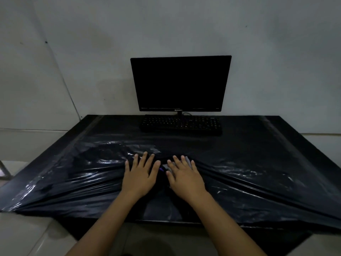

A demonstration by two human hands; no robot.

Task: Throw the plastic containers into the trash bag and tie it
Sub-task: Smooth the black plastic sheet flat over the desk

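Both hands, left hand [140, 175] and right hand [185, 177], lie flat, fingers spread, holding nothing, on the black trash bag [77, 174] covering the table. Containers maybe hide underneath. They should find the bag's opening first.

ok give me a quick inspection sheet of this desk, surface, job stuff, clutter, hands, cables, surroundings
surface: dark table, near half covered by plastic
job's things: black trash bag spread flat, creased toward the middle; plastic containers not clearly seen, only a small pale and purple bit between the hands
clutter: monitor, screen dark; keyboard in front of it
grippers: left hand and right hand lie flat, fingers spread, on the bag
cables: one thin cable at the monitor base
surroundings: pale wall; pale floor
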